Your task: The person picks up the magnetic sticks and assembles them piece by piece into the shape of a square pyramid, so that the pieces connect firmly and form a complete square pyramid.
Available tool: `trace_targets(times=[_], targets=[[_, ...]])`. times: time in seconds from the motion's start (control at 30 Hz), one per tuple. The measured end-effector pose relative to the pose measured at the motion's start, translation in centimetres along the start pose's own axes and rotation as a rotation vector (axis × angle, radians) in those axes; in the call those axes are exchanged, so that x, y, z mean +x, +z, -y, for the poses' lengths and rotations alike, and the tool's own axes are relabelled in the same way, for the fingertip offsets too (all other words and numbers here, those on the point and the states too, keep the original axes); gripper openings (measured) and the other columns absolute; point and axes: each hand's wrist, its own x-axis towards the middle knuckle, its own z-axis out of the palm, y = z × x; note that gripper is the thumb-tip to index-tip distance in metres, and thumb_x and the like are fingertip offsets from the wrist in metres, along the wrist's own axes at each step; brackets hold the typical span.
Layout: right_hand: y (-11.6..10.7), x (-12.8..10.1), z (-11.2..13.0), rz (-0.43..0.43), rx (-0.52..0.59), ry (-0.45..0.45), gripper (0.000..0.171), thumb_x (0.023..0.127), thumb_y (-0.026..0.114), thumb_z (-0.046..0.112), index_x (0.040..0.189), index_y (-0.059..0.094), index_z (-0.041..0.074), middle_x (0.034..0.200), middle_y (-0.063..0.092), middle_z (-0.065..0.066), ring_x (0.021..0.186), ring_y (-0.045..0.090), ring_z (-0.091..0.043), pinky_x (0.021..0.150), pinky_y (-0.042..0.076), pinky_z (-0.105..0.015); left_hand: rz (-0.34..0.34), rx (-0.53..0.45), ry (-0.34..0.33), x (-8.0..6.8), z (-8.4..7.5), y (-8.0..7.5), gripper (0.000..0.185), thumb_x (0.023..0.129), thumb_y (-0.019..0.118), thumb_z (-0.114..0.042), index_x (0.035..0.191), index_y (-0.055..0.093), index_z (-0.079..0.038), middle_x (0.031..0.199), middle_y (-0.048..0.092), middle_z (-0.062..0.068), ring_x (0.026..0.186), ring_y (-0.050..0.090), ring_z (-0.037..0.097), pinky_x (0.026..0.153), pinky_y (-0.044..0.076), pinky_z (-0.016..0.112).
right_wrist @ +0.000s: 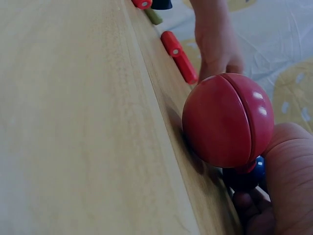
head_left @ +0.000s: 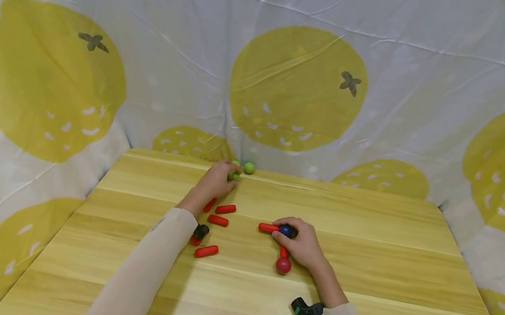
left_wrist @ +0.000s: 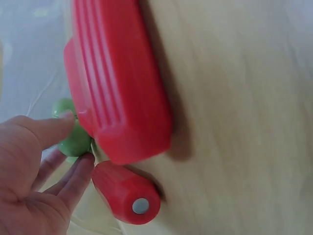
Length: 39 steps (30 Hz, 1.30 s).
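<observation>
At the table's far edge my left hand (head_left: 218,181) pinches a green ball (head_left: 233,175) between thumb and fingers. In the left wrist view that green ball (left_wrist: 76,142) sits between the thumb and fingertips, with another behind it. My right hand (head_left: 302,243) grips a blue ball (head_left: 287,230) at the middle right. One red stick (head_left: 267,228) points left from the blue ball, and a second red stick (head_left: 283,252) joins it to a dark red ball (head_left: 283,265). The dark red ball (right_wrist: 227,122) looms large in the right wrist view, partly covering the blue ball (right_wrist: 244,177).
Several loose red sticks, including a near one (head_left: 206,251), lie around the left forearm. Another green ball (head_left: 249,167) rests at the back edge of the wooden table (head_left: 369,245). Behind hangs a lemon-print cloth (head_left: 391,120). A black wrist camera (head_left: 306,309) is on the right wrist.
</observation>
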Motion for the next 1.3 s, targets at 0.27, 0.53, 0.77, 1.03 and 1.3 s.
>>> trace_targets(times=[0.27, 0.53, 0.77, 1.03, 1.3], targets=[[-0.1, 0.2, -0.1, 0.014, 0.015, 0.039, 0.020, 0.092, 0.080, 0.023, 0.111, 0.077, 0.022, 0.115, 0.074, -0.001, 0.108, 0.065, -0.021, 0.096, 0.054, -0.039, -0.044, -0.011, 0.006, -0.7, -0.2, 0.0, 0.033, 0.093, 0.075, -0.007, 0.124, 0.065, -0.002, 0.124, 0.066, 0.017, 0.106, 0.060, 0.031, 0.093, 0.053, 0.044], [-0.2, 0.1, -0.2, -0.010, 0.026, 0.024, 0.020, 0.092, 0.080, 0.021, 0.111, 0.078, 0.021, 0.114, 0.074, -0.002, 0.105, 0.066, -0.021, 0.090, 0.055, -0.034, -0.005, -0.162, 0.059, -3.3, -1.7, 0.0, 0.040, 0.094, 0.075, -0.011, 0.132, 0.066, -0.002, 0.131, 0.062, 0.017, 0.107, 0.068, 0.032, 0.094, 0.059, 0.043], [-0.2, 0.2, -0.1, 0.005, 0.042, 0.029, 0.019, 0.092, 0.080, 0.023, 0.111, 0.078, 0.023, 0.114, 0.074, -0.002, 0.098, 0.064, -0.018, 0.082, 0.053, -0.027, 0.055, -0.236, 0.094, -6.7, -3.1, 0.4, 0.033, 0.092, 0.079, -0.015, 0.123, 0.070, -0.010, 0.118, 0.071, 0.005, 0.105, 0.071, 0.022, 0.092, 0.060, 0.037], [-0.3, 0.2, 0.0, 0.003, 0.042, 0.012, 0.021, 0.091, 0.081, 0.025, 0.112, 0.078, 0.022, 0.115, 0.075, -0.003, 0.107, 0.067, -0.022, 0.093, 0.053, -0.037, 0.118, -0.245, 0.117, -9.4, -5.0, 1.2, 0.030, 0.089, 0.083, -0.015, 0.115, 0.069, -0.016, 0.108, 0.071, -0.003, 0.100, 0.070, 0.015, 0.090, 0.059, 0.034], [-0.2, 0.2, 0.0, 0.008, 0.052, 0.009, 0.020, 0.092, 0.080, 0.022, 0.112, 0.078, 0.019, 0.116, 0.075, -0.002, 0.108, 0.066, -0.021, 0.093, 0.054, -0.033, 0.157, -0.230, 0.099, -9.8, -5.6, 2.8, 0.039, 0.089, 0.082, -0.014, 0.125, 0.068, -0.009, 0.114, 0.073, 0.004, 0.103, 0.071, 0.018, 0.090, 0.060, 0.035]])
